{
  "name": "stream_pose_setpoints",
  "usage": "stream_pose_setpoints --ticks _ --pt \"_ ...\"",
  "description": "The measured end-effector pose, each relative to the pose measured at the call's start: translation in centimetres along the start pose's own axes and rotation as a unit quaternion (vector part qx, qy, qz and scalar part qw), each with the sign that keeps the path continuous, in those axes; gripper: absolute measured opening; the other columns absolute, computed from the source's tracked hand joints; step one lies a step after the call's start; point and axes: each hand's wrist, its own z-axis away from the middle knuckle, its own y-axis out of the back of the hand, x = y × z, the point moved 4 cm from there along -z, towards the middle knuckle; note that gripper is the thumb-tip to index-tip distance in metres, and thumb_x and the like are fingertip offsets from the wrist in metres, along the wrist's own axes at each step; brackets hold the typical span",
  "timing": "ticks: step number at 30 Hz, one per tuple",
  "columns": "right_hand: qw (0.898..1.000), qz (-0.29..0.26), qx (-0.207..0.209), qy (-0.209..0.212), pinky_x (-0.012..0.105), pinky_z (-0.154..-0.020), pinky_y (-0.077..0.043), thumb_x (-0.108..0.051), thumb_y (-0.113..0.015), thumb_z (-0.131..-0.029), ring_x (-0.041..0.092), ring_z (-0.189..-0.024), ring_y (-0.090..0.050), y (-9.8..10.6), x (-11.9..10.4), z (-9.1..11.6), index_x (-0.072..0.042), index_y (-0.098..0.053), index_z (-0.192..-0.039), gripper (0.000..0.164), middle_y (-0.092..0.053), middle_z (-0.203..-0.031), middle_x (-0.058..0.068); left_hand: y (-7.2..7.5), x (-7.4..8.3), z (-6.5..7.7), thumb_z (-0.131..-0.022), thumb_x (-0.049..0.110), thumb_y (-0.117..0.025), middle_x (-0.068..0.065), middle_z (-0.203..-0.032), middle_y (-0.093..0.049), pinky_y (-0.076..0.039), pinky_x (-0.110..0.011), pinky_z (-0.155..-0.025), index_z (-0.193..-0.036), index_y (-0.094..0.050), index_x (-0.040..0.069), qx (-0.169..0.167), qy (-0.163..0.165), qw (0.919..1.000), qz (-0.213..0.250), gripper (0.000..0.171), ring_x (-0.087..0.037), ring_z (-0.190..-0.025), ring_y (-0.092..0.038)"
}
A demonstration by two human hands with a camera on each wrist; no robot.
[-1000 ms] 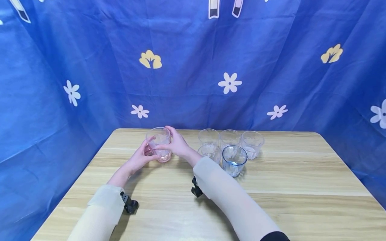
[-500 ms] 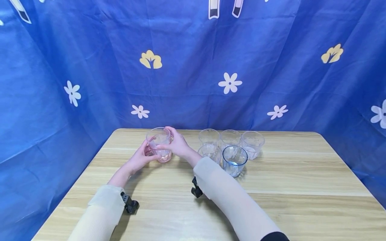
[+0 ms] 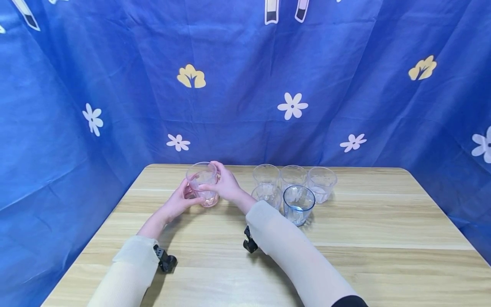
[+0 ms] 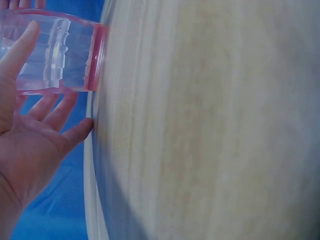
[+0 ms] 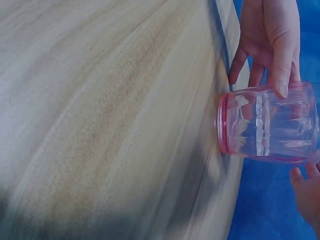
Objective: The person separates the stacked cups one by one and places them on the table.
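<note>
At the table's back left, a clear cup (image 3: pixel 196 178) sits nested in a pink-tinted cup (image 3: pixel 210 202), both upright. My left hand (image 3: pixel 177 205) grips the pink cup low, thumb across its near side and fingers behind. From the right, my right hand (image 3: pixel 229 186) holds the clear cup above it, thumb in front and fingers at the back near the rim. In the left wrist view the pink base (image 4: pixel 98 57) is right at the tabletop, with my left palm (image 4: pixel 32 150) beside the wall. The right wrist view shows the pink cup (image 5: pixel 226 122) between both hands.
Right of my right hand stand several clear cups (image 3: pixel 322 184) close together, with a blue-tinted cup (image 3: pixel 299 213) in front. My right forearm passes near them. Behind the wooden table (image 3: pixel 383 221) hangs a blue patterned cloth (image 3: pixel 245 85).
</note>
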Motion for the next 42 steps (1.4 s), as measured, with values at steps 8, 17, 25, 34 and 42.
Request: stream_pose_setpoints --ticks 8,17,25,34,42 --pt "0.999 -0.040 0.006 0.007 0.029 -0.109 -0.034 -0.008 -0.081 -0.079 0.023 -0.133 -0.043 0.5 -0.8 0.0 -0.004 -0.037 -0.145 0.080 -0.047 -0.145 0.010 0.0 -0.2 -0.1 -0.088 0.001 -0.067 -0.035 -0.144 -0.035 -0.034 -0.050 -0.108 -0.152 -0.014 0.004 0.001 0.013 0.9999 -0.004 0.084 -0.047 -0.131 -0.036" --pt "0.998 -0.030 0.013 0.044 0.027 -0.106 -0.038 -0.007 -0.082 -0.078 0.020 -0.132 -0.043 1.7 -3.1 -0.3 -0.001 -0.038 -0.144 0.080 -0.050 -0.143 0.010 0.2 0.0 0.1 -0.089 0.002 -0.067 -0.036 -0.144 -0.033 -0.031 -0.056 -0.108 -0.152 -0.012 0.003 0.004 0.024 0.9997 -0.006 0.084 -0.049 -0.132 -0.033" --pt "0.995 -0.063 0.023 0.074 0.030 -0.101 -0.045 0.001 -0.080 -0.077 0.027 -0.132 -0.044 4.0 -5.6 0.2 0.003 -0.038 -0.142 0.077 -0.049 -0.141 0.019 0.3 0.1 0.1 -0.089 -0.002 -0.065 -0.035 -0.146 -0.032 -0.041 -0.041 -0.105 -0.153 -0.008 0.002 -0.004 0.006 1.0000 -0.004 0.086 -0.048 -0.132 -0.034" --pt "0.994 -0.060 0.004 0.091 0.031 -0.099 -0.047 0.001 -0.080 -0.077 0.021 -0.130 -0.046 7.2 -6.7 1.5 0.001 -0.039 -0.142 0.078 -0.051 -0.139 0.016 0.1 0.2 0.1 -0.089 -0.004 -0.066 -0.035 -0.144 -0.034 -0.042 -0.017 -0.095 -0.152 -0.014 0.001 -0.006 -0.017 0.9998 -0.002 0.082 -0.045 -0.126 -0.041" --pt "0.994 -0.056 -0.019 0.097 0.034 -0.101 -0.046 0.001 -0.079 -0.078 0.016 -0.131 -0.045 10.4 -8.3 4.1 -0.001 -0.039 -0.142 0.076 -0.051 -0.141 0.011 0.1 0.2 0.1 -0.089 -0.003 -0.066 -0.034 -0.144 -0.035 -0.041 -0.022 -0.099 -0.152 -0.014 0.001 -0.007 -0.014 0.9999 -0.004 0.082 -0.042 -0.124 -0.043"
